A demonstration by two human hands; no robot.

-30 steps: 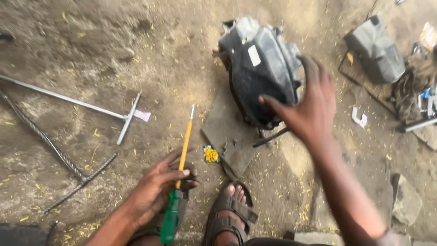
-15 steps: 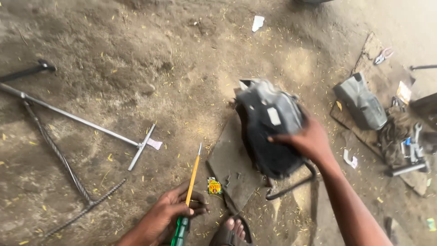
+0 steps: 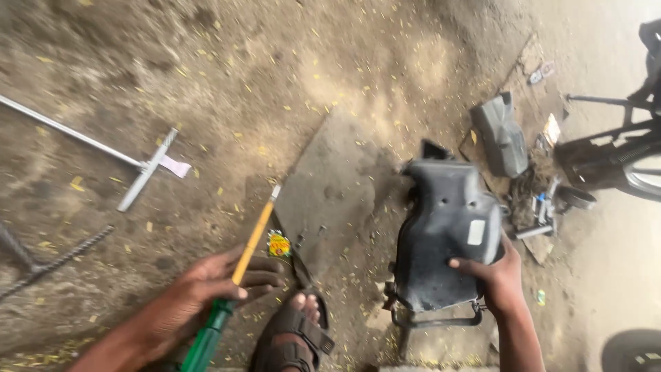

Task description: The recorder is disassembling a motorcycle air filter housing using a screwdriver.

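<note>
The person sits low on a dirt floor [image 3: 227, 62] strewn with small yellow flecks. The left hand [image 3: 206, 293] is closed around a screwdriver [image 3: 231, 289] with a green handle and a yellow shank; the fingers wrap the tool where handle meets shank, and its tip points away toward the far right, ending over the edge of a flat grey slab [image 3: 330, 186] set into the ground. The right hand [image 3: 496, 275] grips the near right edge of a dark grey plastic housing [image 3: 444, 238], thumb on its upper face, fingers hidden beneath. The housing sits tilted on the near right part of the scene, just right of the slab, with a black metal bracket [image 3: 437, 320] showing under its near end. A sandalled foot [image 3: 296, 334] rests between the two hands, at the near edge. Just beside the screwdriver shank lies a small bright sticker [image 3: 279, 244]. On the far left lies a long metal T-handle wrench [image 3: 138, 162], and nearer left a ribbed steel bar [image 3: 62, 258]. Further right, beyond the housing, sits a second grey plastic part [image 3: 502, 134] next to a cluster of small tools [image 3: 551, 207], too blurred to identify. Part of a motorcycle frame [image 3: 620, 148] shows at the far right edge.
</note>
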